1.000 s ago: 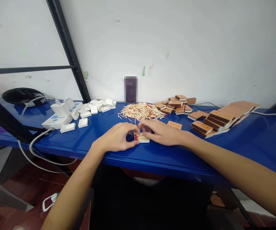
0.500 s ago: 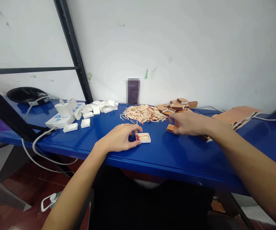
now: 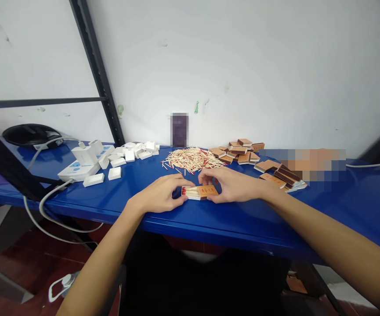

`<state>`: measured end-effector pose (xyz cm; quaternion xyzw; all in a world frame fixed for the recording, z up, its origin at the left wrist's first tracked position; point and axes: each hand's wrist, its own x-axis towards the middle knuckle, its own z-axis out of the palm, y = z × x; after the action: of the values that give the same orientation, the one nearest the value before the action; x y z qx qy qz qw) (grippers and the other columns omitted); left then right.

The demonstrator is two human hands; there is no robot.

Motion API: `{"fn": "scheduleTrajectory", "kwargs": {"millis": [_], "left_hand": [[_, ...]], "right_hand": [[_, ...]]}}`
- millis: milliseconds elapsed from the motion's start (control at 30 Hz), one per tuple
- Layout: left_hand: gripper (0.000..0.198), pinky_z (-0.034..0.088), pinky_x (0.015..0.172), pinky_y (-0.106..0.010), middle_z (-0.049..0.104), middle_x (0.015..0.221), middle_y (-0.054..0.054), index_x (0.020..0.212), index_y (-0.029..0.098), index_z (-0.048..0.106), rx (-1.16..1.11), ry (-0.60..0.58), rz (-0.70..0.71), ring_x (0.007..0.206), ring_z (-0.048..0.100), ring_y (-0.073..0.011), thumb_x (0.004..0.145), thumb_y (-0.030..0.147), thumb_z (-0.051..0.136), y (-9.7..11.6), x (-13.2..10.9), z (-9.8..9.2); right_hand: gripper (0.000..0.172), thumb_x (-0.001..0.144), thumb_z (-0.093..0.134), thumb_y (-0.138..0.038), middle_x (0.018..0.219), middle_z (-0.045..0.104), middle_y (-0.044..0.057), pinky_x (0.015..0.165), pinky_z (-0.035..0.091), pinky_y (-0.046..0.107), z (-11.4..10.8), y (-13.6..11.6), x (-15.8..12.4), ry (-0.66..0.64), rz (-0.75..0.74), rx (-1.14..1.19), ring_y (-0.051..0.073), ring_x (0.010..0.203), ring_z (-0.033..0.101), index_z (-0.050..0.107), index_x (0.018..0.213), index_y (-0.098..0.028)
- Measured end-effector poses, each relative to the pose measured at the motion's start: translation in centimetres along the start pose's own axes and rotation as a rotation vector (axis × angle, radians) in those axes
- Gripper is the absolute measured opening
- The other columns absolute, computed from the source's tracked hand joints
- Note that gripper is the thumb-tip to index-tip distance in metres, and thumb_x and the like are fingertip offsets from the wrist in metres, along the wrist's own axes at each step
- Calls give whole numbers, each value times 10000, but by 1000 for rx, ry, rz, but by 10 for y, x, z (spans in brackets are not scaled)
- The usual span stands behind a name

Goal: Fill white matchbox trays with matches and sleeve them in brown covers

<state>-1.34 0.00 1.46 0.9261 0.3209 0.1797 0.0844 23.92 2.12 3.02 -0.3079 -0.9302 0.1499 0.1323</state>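
Observation:
A white matchbox tray (image 3: pixel 191 193) filled with red-headed matches lies near the table's front edge. My left hand (image 3: pixel 158 193) grips its left end between thumb and fingers. My right hand (image 3: pixel 232 185) pinches an orange-brown matchbox sleeve (image 3: pixel 208 191) with dark sides and printed characters. The sleeve covers the right part of the tray, and the match heads show at the open left end. Behind my hands is a heap of loose matches (image 3: pixel 191 159).
White empty trays (image 3: pixel 130 154) are piled at the back left, near a power strip (image 3: pixel 79 169) with chargers and cables. Orange-brown sleeves (image 3: pixel 242 151) are heaped at the back right, and more sleeves (image 3: pixel 280 175) lie nearer. A blurred dark upright object (image 3: pixel 179 130) stands by the wall.
My right hand has moved left with the sleeve, from the table's right side to the tray. The sleeve now covers the tray's right part. My left hand stays at the tray.

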Motion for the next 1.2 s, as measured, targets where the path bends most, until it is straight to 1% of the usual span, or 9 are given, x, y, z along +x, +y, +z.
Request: {"fn": "scheduleTrajectory", "kwargs": {"millis": [100,233,467,700,867,1033,1133,1200], "left_hand": [[363,476,853,-335,620,1039,-58,1272,218,634,-8,-26,-7,920,615,-196,919,251,559,0,0,0],[364,474,848,-324,611,1038,-61,1274,227,643,-19,-29,-9,927,609,-196,921,249,555,0,0,1],[371,464,834,-313,605,1020,-55,1265,235,660,6,-28,-17,870,607,-183,907,240,563,0,0,1],[353,464,835,-313,613,1020,-63,1266,227,657,16,-31,11,905,605,-195,929,231,552,2,1,0],[416,471,840,-334,655,1010,-61,1328,211,594,-1,29,12,881,614,-198,913,237,595,0,1,0],[311,473,838,-341,646,1012,-70,1217,198,668,-9,12,23,892,615,-199,923,244,581,-1,1,1],[306,470,845,-344,630,1007,-75,1207,191,682,0,7,17,898,614,-202,927,259,578,-2,1,1],[305,467,861,-346,630,1024,-78,1210,196,684,-6,-1,16,916,616,-204,930,257,580,-2,1,1]], "right_hand": [[249,726,677,-228,863,608,11,671,426,290,-2,-3,0,-20,7,49,170,766,542,550,940,-214],[232,754,689,-295,877,626,26,655,434,297,-4,-3,0,-36,25,69,170,754,548,566,930,-209],[233,775,692,-340,857,627,15,641,439,290,-3,-1,-1,-20,32,94,160,733,551,559,918,-212],[328,759,733,-414,847,619,11,655,466,292,-2,3,0,-45,63,158,160,746,558,579,962,-206],[287,782,713,-408,838,623,13,656,454,294,0,2,1,-8,36,168,166,748,564,581,942,-210],[227,787,696,-353,867,639,18,679,453,305,2,0,1,22,12,128,172,765,569,583,923,-211],[207,782,692,-316,872,646,22,685,453,309,1,1,1,24,10,136,173,767,573,593,925,-204],[221,784,696,-315,886,649,25,692,462,310,1,1,1,8,17,181,172,775,578,597,945,-200]]}}
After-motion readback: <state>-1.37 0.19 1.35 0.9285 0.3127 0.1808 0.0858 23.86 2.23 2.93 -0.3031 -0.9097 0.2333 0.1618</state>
